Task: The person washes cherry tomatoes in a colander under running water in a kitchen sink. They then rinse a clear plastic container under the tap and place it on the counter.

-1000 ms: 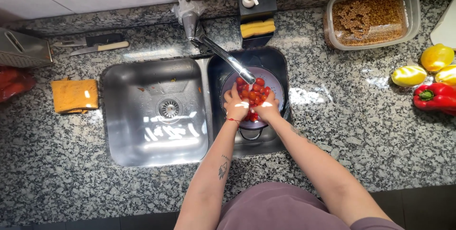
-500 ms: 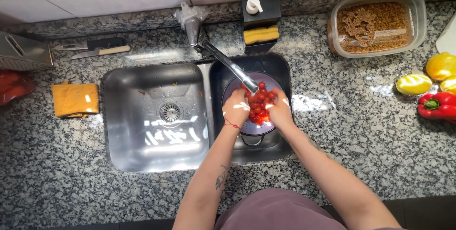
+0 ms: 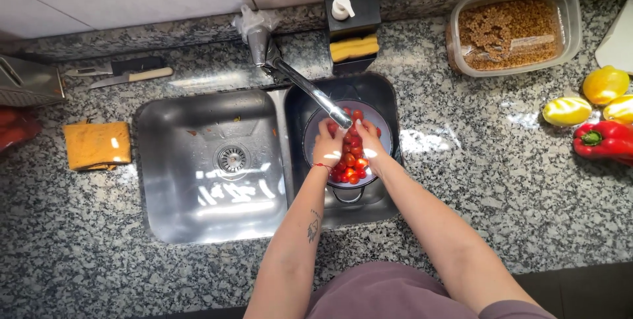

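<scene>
Cherry tomatoes [image 3: 349,161] inside colander rim [image 3: 386,128]

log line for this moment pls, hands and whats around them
left hand in cherry tomatoes | right hand in same | colander in small sink basin | faucet above

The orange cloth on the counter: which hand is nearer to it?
The left hand. It is in the colander of tomatoes on the side toward the orange cloth, the big sink between them. The right hand is farther away.
</scene>
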